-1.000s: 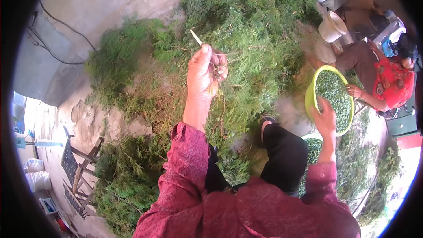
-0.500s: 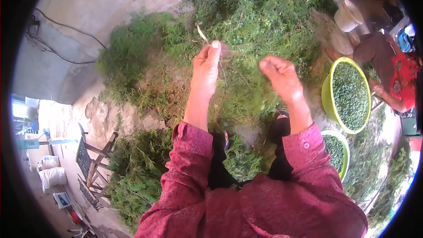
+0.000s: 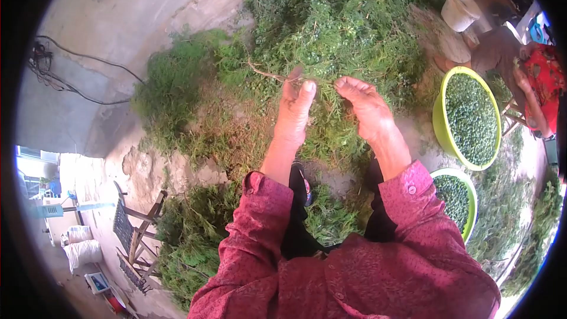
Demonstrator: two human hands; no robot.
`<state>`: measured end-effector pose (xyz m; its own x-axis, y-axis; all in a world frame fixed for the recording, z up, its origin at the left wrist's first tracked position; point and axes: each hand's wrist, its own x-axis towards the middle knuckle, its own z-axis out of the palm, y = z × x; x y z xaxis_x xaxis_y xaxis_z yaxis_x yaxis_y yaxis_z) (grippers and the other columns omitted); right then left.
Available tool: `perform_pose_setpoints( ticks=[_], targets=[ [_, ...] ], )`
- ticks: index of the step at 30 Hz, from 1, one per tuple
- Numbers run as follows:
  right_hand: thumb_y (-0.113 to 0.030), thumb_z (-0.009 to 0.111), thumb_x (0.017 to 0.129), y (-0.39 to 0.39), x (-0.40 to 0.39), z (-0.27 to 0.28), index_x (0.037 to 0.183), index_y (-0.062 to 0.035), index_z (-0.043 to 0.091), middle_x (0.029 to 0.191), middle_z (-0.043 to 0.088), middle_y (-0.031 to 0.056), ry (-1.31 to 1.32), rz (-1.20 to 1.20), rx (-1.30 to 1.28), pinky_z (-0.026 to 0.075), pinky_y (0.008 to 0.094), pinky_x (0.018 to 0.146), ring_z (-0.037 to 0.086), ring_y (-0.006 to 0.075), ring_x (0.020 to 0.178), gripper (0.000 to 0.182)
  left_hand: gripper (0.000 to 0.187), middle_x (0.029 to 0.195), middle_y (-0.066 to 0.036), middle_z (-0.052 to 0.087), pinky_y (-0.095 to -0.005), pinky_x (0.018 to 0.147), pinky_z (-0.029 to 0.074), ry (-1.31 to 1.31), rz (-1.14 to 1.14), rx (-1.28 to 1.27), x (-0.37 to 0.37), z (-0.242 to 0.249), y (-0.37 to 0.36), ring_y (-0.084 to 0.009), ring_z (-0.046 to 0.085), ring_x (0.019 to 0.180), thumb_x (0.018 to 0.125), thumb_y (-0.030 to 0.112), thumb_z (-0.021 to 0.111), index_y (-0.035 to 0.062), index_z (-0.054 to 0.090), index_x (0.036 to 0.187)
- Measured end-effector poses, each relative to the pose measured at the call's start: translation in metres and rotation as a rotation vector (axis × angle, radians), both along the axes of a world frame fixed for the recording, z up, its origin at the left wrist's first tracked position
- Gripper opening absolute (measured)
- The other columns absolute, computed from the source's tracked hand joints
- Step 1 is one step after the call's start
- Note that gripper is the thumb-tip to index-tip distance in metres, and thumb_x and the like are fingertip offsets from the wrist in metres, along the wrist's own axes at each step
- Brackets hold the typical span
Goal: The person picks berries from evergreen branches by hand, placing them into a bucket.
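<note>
My left hand (image 3: 294, 112) is closed, thumb up, on a thin evergreen branch (image 3: 266, 73). The branch's bare brown stem sticks out to the left. Level with it and a little to the right, my right hand (image 3: 369, 106) has thumb and fingers pinched together beside the green foliage. What sits in that pinch is too small to make out. Beneath both hands spreads a large heap of cut green branches (image 3: 348, 18), some dotted with pale bluish berries.
Two lime-green tubs, a larger one (image 3: 438, 119) and a smaller one (image 3: 474, 201), hold small green berries at my right. Beyond sits another person in a red top (image 3: 542, 82). A whitish bucket (image 3: 459, 10) stands farther back. Folding stools (image 3: 134, 230) and a cable (image 3: 88, 97) lie left.
My hands have come closer together, the left moving right and down in the view. The held stem now lies flatter. The other person's arm has risen. My view has shifted slightly.
</note>
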<state>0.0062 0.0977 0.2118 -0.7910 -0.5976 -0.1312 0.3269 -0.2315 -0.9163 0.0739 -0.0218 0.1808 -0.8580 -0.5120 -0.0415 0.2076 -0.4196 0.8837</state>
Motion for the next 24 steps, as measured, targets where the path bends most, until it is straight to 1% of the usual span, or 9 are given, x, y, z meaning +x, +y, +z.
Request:
perform_pose_setpoints(
  ticks=[4, 7, 10, 13, 15, 17, 18, 22, 24],
  targets=[
    [-0.018, 0.059, 0.08, 0.0, 0.001, -0.01, 0.081, -0.0047, 0.062, 0.07, 0.056, -0.0034, 0.011, 0.076, 0.09, 0.037, 0.0208, 0.058, 0.045, 0.0049, 0.063, 0.014, 0.08, 0.099, -0.003, 0.051, -0.0295, 0.084, 0.035, 0.074, -0.001, 0.176, -0.005, -0.001, 0.011, -0.0124, 0.046, 0.092, 0.072, 0.038, 0.068, 0.0044, 0.025, 0.13],
    [-0.017, 0.058, 0.079, -0.003, 0.007, -0.017, 0.078, -0.004, 0.063, 0.068, 0.054, -0.0038, 0.08, 0.12, 0.216, 0.036, 0.0214, 0.054, 0.043, 0.0054, 0.058, 0.014, 0.069, 0.096, -0.006, 0.054, -0.03, 0.079, 0.04, -0.063, 0.062, 0.213, -0.009, -0.007, 0.014, -0.014, 0.05, 0.089, 0.071, 0.033, 0.07, 0.0042, 0.036, 0.124],
    [-0.022, 0.06, 0.08, -0.002, 0.005, -0.022, 0.079, -0.0012, 0.061, 0.068, 0.054, -0.0011, 0.12, 0.257, 0.274, 0.041, 0.0231, 0.055, 0.048, 0.0072, 0.056, 0.021, 0.038, 0.081, -0.006, 0.059, -0.0314, 0.064, 0.047, -0.096, 0.021, 0.342, -0.01, -0.004, 0.01, -0.0163, 0.057, 0.073, 0.07, 0.026, 0.072, 0.0019, 0.053, 0.094],
    [-0.03, 0.06, 0.081, 0.001, 0.009, 0.0, 0.087, 0.0003, 0.06, 0.071, 0.055, 0.0003, -0.094, 0.24, 0.141, 0.041, 0.0235, 0.053, 0.047, 0.007, 0.054, 0.031, 0.04, 0.084, -0.006, 0.059, -0.031, 0.067, 0.046, -0.099, 0.302, 0.193, -0.011, 0.007, 0.005, -0.0151, 0.056, 0.074, 0.07, 0.025, 0.072, 0.0003, 0.053, 0.095],
    [-0.036, 0.06, 0.081, 0.006, 0.005, -0.006, 0.098, 0.0021, 0.057, 0.073, 0.055, 0.0011, -0.043, 0.243, 0.109, 0.04, 0.0238, 0.052, 0.047, 0.0077, 0.053, 0.042, 0.04, 0.087, -0.005, 0.058, -0.0313, 0.069, 0.045, -0.107, 0.317, 0.23, -0.012, 0.006, -0.009, -0.0143, 0.054, 0.076, 0.071, 0.025, 0.072, 0.0015, 0.052, 0.096],
    [-0.036, 0.059, 0.081, 0.012, -0.002, -0.007, 0.104, 0.0015, 0.056, 0.08, 0.057, 0.0037, -0.151, 0.263, 0.109, 0.044, 0.0236, 0.058, 0.055, 0.0105, 0.066, 0.045, 0.041, 0.09, -0.004, 0.057, -0.0319, 0.071, 0.044, -0.128, 0.488, 0.207, -0.01, 0.009, -0.014, -0.0146, 0.053, 0.079, 0.071, 0.026, 0.072, 0.0022, 0.052, 0.098],
    [-0.035, 0.058, 0.082, 0.018, -0.004, 0.008, 0.105, 0.0018, 0.055, 0.087, 0.057, 0.0039, -0.134, 0.275, 0.237, 0.046, 0.0234, 0.063, 0.056, 0.012, 0.079, 0.044, 0.04, 0.091, -0.004, 0.056, -0.0323, 0.073, 0.043, -0.126, 0.5, 0.213, -0.01, 0.006, -0.017, -0.0158, 0.052, 0.083, 0.072, 0.026, 0.071, 0.002, 0.052, 0.099],
    [-0.03, 0.06, 0.081, 0.019, -0.005, 0.002, 0.1, 0.0001, 0.057, 0.089, 0.058, 0.004, -0.096, 0.247, 0.041, 0.048, 0.0246, 0.065, 0.056, 0.0107, 0.081, 0.036, 0.041, 0.092, -0.007, 0.057, -0.0349, 0.073, 0.046, -0.203, 0.593, 0.219, -0.011, -0.003, -0.03, -0.0194, 0.054, 0.082, 0.073, 0.025, 0.07, 0.0006, 0.051, 0.099],
    [-0.026, 0.062, 0.08, 0.026, -0.01, 0.001, 0.098, 0.0002, 0.057, 0.089, 0.059, 0.0047, -0.066, 0.273, 0.058, 0.048, 0.0244, 0.065, 0.056, 0.011, 0.081, 0.032, 0.052, 0.11, -0.012, 0.054, -0.0401, 0.083, 0.043, -0.153, 0.447, 0.418, -0.007, -0.004, -0.039, -0.0247, 0.052, 0.1, 0.075, 0.031, 0.067, 0.0004, 0.048, 0.112]
  ],
)
